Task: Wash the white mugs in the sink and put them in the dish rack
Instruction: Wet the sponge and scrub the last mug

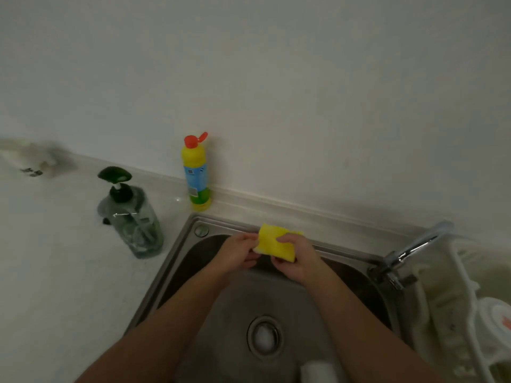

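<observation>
Both hands are up over the back of the basin, sharing one yellow sponge (276, 243). The left hand (237, 252) pinches the sponge's left edge between curled fingers and thumb, and the right hand (296, 258) has its fingers folded over the top right corner with the thumb tucked beneath, so neither hand is open. The yellow sponge sits flat between them, held clear above the steel, just in front of the far rim. Under the hands lies the sink (177, 252), and between the two forearms, nearer the person than the hands, the round drain (264, 337) shows with something pale in its middle. Closer to the person again, under the right forearm at the very bottom edge of the view, a white mug (318, 369) lies in the basin, partly cut off, so its handle cannot be made out. Off to the right of the right hand a chrome faucet (414, 247) rises at the sink's corner, and beyond it stands the white dish rack (448, 313), holding a round white piece (495, 327) with an orange mark, too blurred to name. Beyond the left hand, against the wall (276, 78), a yellow bottle (196, 172) stands upright with its red cap flipped open. Further left of the left hand, a clear pump dispenser (130, 217) with a dark green head stands on the pale desk (69, 272).
</observation>
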`<state>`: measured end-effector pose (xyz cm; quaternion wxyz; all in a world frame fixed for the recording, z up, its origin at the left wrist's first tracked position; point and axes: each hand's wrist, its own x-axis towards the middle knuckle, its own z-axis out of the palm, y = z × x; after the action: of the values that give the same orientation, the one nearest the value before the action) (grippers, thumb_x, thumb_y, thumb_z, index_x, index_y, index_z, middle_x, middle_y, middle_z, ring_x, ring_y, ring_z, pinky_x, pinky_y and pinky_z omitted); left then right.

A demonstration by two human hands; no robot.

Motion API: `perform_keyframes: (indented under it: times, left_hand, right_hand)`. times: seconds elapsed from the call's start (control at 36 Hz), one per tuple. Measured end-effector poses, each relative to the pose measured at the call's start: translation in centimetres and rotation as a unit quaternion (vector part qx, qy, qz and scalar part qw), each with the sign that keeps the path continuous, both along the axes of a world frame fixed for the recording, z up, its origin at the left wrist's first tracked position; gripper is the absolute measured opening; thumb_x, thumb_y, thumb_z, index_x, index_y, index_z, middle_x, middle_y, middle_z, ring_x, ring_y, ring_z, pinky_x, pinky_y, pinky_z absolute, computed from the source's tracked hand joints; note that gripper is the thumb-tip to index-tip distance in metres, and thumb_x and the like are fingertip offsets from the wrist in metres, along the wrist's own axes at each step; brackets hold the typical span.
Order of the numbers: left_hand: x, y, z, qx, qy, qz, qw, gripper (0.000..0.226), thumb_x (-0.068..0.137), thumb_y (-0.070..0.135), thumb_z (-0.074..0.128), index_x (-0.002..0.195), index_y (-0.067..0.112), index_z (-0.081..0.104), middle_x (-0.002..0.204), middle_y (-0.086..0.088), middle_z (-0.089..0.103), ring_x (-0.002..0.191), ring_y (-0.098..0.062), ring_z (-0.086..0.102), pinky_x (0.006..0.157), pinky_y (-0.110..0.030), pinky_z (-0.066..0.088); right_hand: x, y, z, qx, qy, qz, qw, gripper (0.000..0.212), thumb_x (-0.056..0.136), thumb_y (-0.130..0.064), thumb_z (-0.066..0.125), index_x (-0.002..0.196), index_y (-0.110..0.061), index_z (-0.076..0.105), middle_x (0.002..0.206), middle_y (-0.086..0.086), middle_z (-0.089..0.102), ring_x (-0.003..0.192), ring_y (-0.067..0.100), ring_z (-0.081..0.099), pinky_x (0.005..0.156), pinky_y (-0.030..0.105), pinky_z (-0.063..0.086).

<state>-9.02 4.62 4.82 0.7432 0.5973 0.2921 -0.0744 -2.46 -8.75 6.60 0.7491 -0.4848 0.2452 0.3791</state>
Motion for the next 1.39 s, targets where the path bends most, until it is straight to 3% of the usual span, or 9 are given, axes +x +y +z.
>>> perform_keyframes:
  times: [0.11, 0.22, 0.31, 0.39, 0.61, 0.78, 1.06, 1.19, 1.39]
  left_hand:
    - [-4.0, 2.7, 2.8, 0.046, -0.018, 0.021, 0.999, 0.023, 0.098, 0.015, 0.054, 0.119, 0.016, 0.062, 0.100, -0.006, 0.069, 0.089, -0.017, 0.065, 0.078, -0.031, 0.048]
    - [-7.5, 5.7, 6.7, 0.187, -0.073, 0.064, 0.978, 0.017, 0.093, 0.015, 0.061, 0.106, 0.026, 0.063, 0.109, -0.002, 0.069, 0.101, -0.018, 0.065, 0.087, -0.032, 0.049]
    - [-10.1, 8.0, 8.7, 0.276, -0.106, 0.104, 0.950, 0.032, 0.091, 0.014, 0.066, 0.117, 0.028, 0.052, 0.113, 0.008, 0.062, 0.102, -0.015, 0.062, 0.082, -0.019, 0.048]
    - [-12.3, 10.2, 10.3, 0.358, -0.128, 0.141, 0.914, 0.039, 0.091, 0.017, 0.066, 0.126, 0.026, 0.052, 0.121, 0.005, 0.058, 0.107, -0.012, 0.058, 0.085, -0.020, 0.045]
    - [-14.0, 15.7, 13.5, 0.521, -0.143, 0.167, 0.825, 0.056, 0.090, 0.007, 0.052, 0.142, 0.025, 0.047, 0.142, 0.002, 0.049, 0.122, -0.021, 0.048, 0.104, -0.034, 0.040]
    - [-12.5, 17.6, 13.1, 0.550, -0.102, 0.094, 0.823, 0.067, 0.088, 0.002, 0.044, 0.150, 0.028, 0.041, 0.156, 0.009, 0.037, 0.138, -0.020, 0.038, 0.113, -0.035, 0.032]
    - [-11.8, 18.2, 11.3, 0.529, -0.120, 0.115, 0.832, 0.066, 0.088, 0.003, 0.041, 0.144, 0.038, 0.044, 0.155, 0.018, 0.036, 0.135, -0.010, 0.043, 0.114, -0.050, 0.035]
    - [-12.0, 18.0, 11.0, 0.539, -0.131, 0.118, 0.824, 0.068, 0.088, 0.000, 0.042, 0.144, 0.040, 0.043, 0.155, 0.020, 0.035, 0.131, -0.015, 0.046, 0.109, -0.041, 0.041]
    - [-12.3, 17.6, 11.1, 0.594, -0.093, 0.098, 0.793, 0.067, 0.091, 0.005, 0.042, 0.147, 0.042, 0.034, 0.157, 0.020, 0.030, 0.125, -0.018, 0.045, 0.099, -0.048, 0.046]
  right_hand:
    - [-3.3, 4.0, 1.8, 0.060, 0.000, 0.020, 0.998, 0.036, 0.090, -0.001, 0.051, 0.125, -0.006, 0.047, 0.107, 0.024, 0.057, 0.090, 0.036, 0.058, 0.072, 0.045, 0.050]
    - [-5.7, 8.5, 4.8, 0.113, -0.033, 0.036, 0.992, 0.044, 0.094, 0.000, 0.043, 0.138, -0.001, 0.040, 0.123, 0.028, 0.054, 0.096, 0.040, 0.057, 0.084, 0.051, 0.049]
    - [-7.2, 12.0, 7.1, 0.128, -0.058, 0.054, 0.989, 0.043, 0.094, 0.000, 0.045, 0.136, -0.004, 0.039, 0.122, 0.027, 0.051, 0.093, 0.040, 0.056, 0.084, 0.051, 0.049]
    - [-8.6, 15.0, 9.4, 0.144, -0.062, 0.079, 0.984, 0.044, 0.093, -0.001, 0.048, 0.136, -0.005, 0.040, 0.121, 0.026, 0.051, 0.094, 0.040, 0.056, 0.075, 0.050, 0.052]
    - [-10.1, 19.9, 13.5, 0.178, -0.035, 0.088, 0.980, 0.030, 0.092, -0.001, 0.051, 0.121, -0.002, 0.040, 0.127, 0.026, 0.048, 0.115, 0.044, 0.052, 0.100, 0.056, 0.045]
    - [-10.0, 20.7, 14.3, 0.190, -0.016, 0.087, 0.978, 0.033, 0.093, -0.004, 0.052, 0.123, -0.003, 0.038, 0.121, 0.026, 0.049, 0.116, 0.045, 0.051, 0.103, 0.056, 0.043]
    - [-9.6, 21.3, 13.9, 0.183, -0.013, 0.064, 0.981, 0.044, 0.090, -0.003, 0.055, 0.130, -0.006, 0.037, 0.126, 0.025, 0.049, 0.114, 0.045, 0.052, 0.101, 0.057, 0.045]
    - [-9.8, 21.4, 14.1, 0.186, -0.015, 0.060, 0.981, 0.044, 0.091, -0.003, 0.054, 0.132, -0.006, 0.037, 0.128, 0.026, 0.048, 0.113, 0.045, 0.052, 0.093, 0.057, 0.048]
    - [-9.9, 20.9, 14.5, 0.182, -0.007, 0.060, 0.981, 0.037, 0.092, -0.003, 0.054, 0.125, -0.005, 0.037, 0.125, 0.024, 0.047, 0.116, 0.044, 0.051, 0.100, 0.056, 0.046]
